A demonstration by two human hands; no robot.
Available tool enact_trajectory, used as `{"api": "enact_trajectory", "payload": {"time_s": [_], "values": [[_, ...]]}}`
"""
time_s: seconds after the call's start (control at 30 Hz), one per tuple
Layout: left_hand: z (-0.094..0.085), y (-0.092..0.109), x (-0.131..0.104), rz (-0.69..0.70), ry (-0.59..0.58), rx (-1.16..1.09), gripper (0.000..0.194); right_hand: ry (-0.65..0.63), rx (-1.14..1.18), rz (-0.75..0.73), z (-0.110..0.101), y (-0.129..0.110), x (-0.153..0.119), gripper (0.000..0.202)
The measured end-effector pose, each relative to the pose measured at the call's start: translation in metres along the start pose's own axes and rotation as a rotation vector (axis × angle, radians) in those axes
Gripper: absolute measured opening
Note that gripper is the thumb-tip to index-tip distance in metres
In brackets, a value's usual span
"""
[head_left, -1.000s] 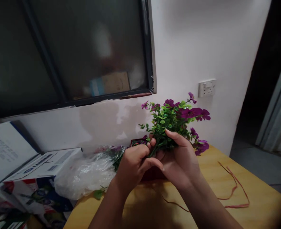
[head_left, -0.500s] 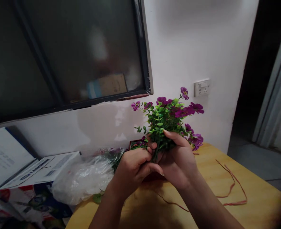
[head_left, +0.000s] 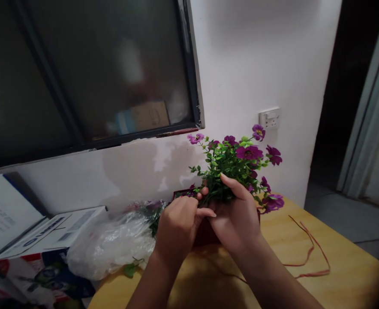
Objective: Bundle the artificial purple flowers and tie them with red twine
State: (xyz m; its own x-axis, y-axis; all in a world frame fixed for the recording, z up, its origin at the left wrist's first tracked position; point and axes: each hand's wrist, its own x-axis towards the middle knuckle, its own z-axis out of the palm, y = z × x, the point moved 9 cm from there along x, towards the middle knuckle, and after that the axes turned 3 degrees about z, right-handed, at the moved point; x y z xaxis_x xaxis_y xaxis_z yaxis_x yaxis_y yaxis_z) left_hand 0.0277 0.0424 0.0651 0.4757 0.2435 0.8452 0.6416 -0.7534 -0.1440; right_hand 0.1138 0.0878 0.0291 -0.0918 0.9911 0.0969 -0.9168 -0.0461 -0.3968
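A bunch of artificial flowers (head_left: 231,167), purple blooms among green leaves, stands upright between both hands. My left hand (head_left: 179,221) is closed around the base of the stems, its thumb stretched toward the other palm. My right hand (head_left: 237,212) cups the bunch from the right, with the thumb pressed on the leaves. Behind and below the hands sits a dark red box (head_left: 207,235), mostly hidden. More greenery and small purple blooms show at its left end.
A clear plastic bag (head_left: 112,244) with flowers inside lies on the wooden table (head_left: 308,240), left of the hands. Cartons (head_left: 76,227) stand further left. Reddish cord (head_left: 318,257) curls on the right, and a loose green leaf (head_left: 130,269) lies near the bag.
The flower bunch has moved slightly right and down and its blooms have spread wider. My hands have shifted a little with it, and more of the red box shows beneath them.
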Motion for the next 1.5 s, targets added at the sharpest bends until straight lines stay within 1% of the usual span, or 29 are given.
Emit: {"api": "enact_trajectory", "payload": {"time_s": [0.13,0.23,0.37,0.5,0.57,0.63,0.7,0.77,0.83,0.97,1.03,1.1,1.2,1.3,1.4,1.5], "values": [[0.009,-0.01,-0.003,-0.163,-0.048,-0.024,0.025,0.051,0.022,-0.118,-0.007,-0.007,0.002,0.014],[0.014,-0.014,-0.004,-0.264,-0.097,-0.008,0.027,0.037,0.003,-0.19,-0.006,-0.009,0.001,0.013],[0.018,-0.02,-0.006,-0.383,-0.154,-0.061,0.026,-0.006,0.004,-0.201,-0.001,-0.005,-0.001,0.011],[0.025,-0.028,-0.01,-0.535,-0.234,-0.192,0.026,0.002,0.038,-0.206,-0.002,-0.002,0.002,0.006],[0.024,-0.03,-0.011,-0.592,-0.233,-0.26,0.026,0.011,0.026,-0.218,-0.003,-0.002,0.003,0.006],[0.021,-0.03,-0.01,-0.613,-0.214,-0.313,0.027,0.011,0.01,-0.225,-0.004,-0.003,0.004,0.008],[0.019,-0.027,-0.008,-0.583,-0.204,-0.364,0.029,0.002,-0.007,-0.227,-0.004,-0.006,0.004,0.01],[0.016,-0.022,-0.005,-0.507,-0.192,-0.392,0.031,-0.003,-0.03,-0.207,-0.005,-0.008,0.004,0.012],[0.012,-0.016,-0.002,-0.393,-0.168,-0.37,0.031,-0.006,-0.067,-0.167,-0.004,-0.011,0.004,0.014],[0.004,0.0,0.001,-0.118,-0.14,-0.235,0.027,-0.021,-0.16,-0.114,-0.001,-0.02,0.003,0.016],[0.002,0.006,0.001,-0.008,-0.147,-0.187,0.025,-0.061,-0.218,-0.043,0.003,-0.021,0.004,0.018],[0.001,0.009,0.001,0.062,-0.159,-0.155,0.024,-0.111,-0.247,0.052,0.005,-0.018,0.005,0.021],[-0.003,0.005,0.002,0.081,-0.137,-0.155,0.019,-0.173,-0.242,0.158,0.005,-0.015,0.006,0.024],[-0.007,0.0,0.003,0.059,-0.078,-0.173,0.011,-0.181,-0.226,0.17,0.004,-0.015,0.008,0.022],[-0.01,0.003,0.003,0.085,-0.051,-0.174,0.01,-0.192,-0.207,0.175,0.007,-0.013,0.007,0.02],[-0.012,0.006,0.003,0.088,-0.04,-0.19,0.015,-0.232,-0.174,0.221,0.012,-0.006,0.005,0.019]]}}
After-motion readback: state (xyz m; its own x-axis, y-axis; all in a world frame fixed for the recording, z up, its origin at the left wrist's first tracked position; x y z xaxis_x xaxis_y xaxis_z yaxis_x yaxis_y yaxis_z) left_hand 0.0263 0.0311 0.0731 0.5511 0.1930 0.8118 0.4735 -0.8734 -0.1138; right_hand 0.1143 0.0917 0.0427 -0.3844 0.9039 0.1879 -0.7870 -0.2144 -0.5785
